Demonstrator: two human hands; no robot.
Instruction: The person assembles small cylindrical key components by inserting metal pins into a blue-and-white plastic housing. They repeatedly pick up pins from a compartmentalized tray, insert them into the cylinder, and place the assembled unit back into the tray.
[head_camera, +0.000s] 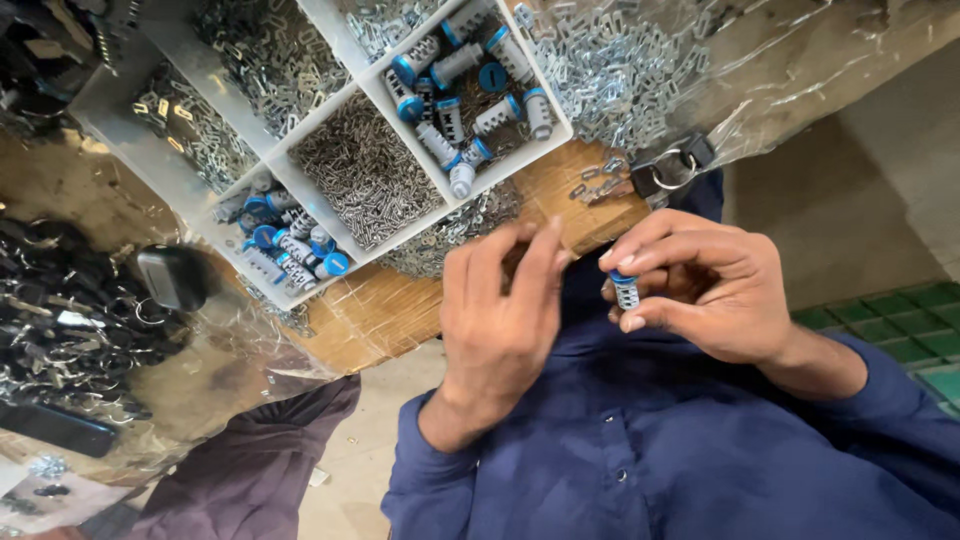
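The right hand (700, 290) pinches a small silver lock part with a blue end (625, 290). The left hand (500, 310) is just beside it, fingers bent. A white tray (300, 150) holds more parts.

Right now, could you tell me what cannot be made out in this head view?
- Left hand: its back faces the camera, so whatever the fingertips pinch is hidden.
- Lock cylinder in the right hand: fingers cover its top and back.
- Divided tray: cut off by the top edge; its small metal pieces are too small to tell apart.
- Padlock: partly under glaring plastic film.
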